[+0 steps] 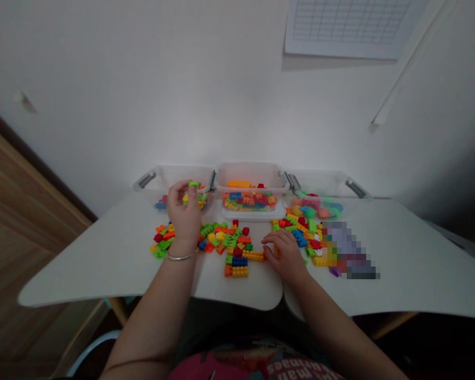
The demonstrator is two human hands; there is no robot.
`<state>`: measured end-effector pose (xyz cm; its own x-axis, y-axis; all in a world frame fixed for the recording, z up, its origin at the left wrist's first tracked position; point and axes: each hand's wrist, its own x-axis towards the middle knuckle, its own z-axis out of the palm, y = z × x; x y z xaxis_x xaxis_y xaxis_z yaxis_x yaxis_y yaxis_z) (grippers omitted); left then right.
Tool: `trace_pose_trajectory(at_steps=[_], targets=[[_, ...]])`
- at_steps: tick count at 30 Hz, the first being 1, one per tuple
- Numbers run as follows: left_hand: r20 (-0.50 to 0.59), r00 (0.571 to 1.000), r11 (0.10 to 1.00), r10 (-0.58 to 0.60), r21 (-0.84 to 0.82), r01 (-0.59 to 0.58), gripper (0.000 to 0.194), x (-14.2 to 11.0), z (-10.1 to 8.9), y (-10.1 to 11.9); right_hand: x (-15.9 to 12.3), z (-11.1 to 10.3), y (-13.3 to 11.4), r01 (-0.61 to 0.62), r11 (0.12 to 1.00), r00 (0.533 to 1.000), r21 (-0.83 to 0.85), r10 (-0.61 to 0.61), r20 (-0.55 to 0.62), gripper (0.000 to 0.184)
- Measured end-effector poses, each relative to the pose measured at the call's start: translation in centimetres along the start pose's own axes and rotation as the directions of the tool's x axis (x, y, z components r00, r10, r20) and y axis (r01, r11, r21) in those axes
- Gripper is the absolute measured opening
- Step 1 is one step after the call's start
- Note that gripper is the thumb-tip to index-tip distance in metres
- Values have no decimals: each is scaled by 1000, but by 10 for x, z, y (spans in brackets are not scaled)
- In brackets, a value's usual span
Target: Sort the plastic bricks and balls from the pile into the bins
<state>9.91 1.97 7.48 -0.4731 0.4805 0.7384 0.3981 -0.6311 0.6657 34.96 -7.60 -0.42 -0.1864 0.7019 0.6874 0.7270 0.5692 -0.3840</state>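
My left hand (185, 211) is raised at the left bin, its fingers closed on a light green toy brick (193, 184). My right hand (287, 256) rests low over the table, thumb and fingers apart, beside the right end of a yellow-orange brick (253, 256). Whether the fingertips touch that brick I cannot tell. That brick lies by a group of bricks that includes a dark blue brick (239, 262) and a yellow brick (240, 272). Loose green bricks (208, 229) and orange ones are spread between my hands. Part of the left pile is hidden behind my left wrist.
Three clear plastic bins stand along the wall: a left bin (174, 171), a middle bin (253, 174) holding bricks, and a right bin (320, 179) with rounded coloured toys. More bricks (301, 237) lie right of my right hand, beside a pixelated patch. The white table (114, 264) has a rounded front edge.
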Motion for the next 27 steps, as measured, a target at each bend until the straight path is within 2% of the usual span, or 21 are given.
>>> trace_pose_trajectory(at_steps=[2, 5, 8, 11, 13, 15, 19, 22, 27], targets=[[-41, 999, 999, -25, 46, 27, 16, 23, -3, -13, 0, 0, 0, -14, 1000, 1000, 3, 14, 7, 15], [-67, 989, 979, -131, 149, 140, 16, 49, -6, -30, 0, 0, -1, -23, 1000, 1000, 14, 23, 11, 16], [28, 974, 886, -224, 422, 192, 21, 63, -9, -39, 0, 0, -1, -23, 999, 1000, 23, 23, 11, 16], [192, 911, 683, -365, 720, 122, 26, 68, -11, -38, 0, 0, 0, -15, 1000, 1000, 22, 15, 14, 15], [250, 877, 573, -411, 819, 35, 29, 69, -11, -35, 0, 0, 2, -7, 1000, 1000, 17, 7, 22, 15], [273, 873, 523, -405, 852, -23, 33, 67, -12, -34, -1, 0, 4, -4, 1000, 1000, 15, 3, 24, 15], [272, 890, 496, -365, 866, -61, 37, 64, -11, -38, -2, 1, 5, -6, 1000, 1000, 21, 6, 21, 15], [295, 897, 511, -328, 854, -94, 37, 61, -13, -42, -1, 1, 5, -8, 1000, 1000, 17, 8, 25, 16], [384, 895, 664, -229, 734, -145, 33, 57, -21, -35, 0, 0, 5, -11, 1000, 999, 8, 11, 40, 16]])
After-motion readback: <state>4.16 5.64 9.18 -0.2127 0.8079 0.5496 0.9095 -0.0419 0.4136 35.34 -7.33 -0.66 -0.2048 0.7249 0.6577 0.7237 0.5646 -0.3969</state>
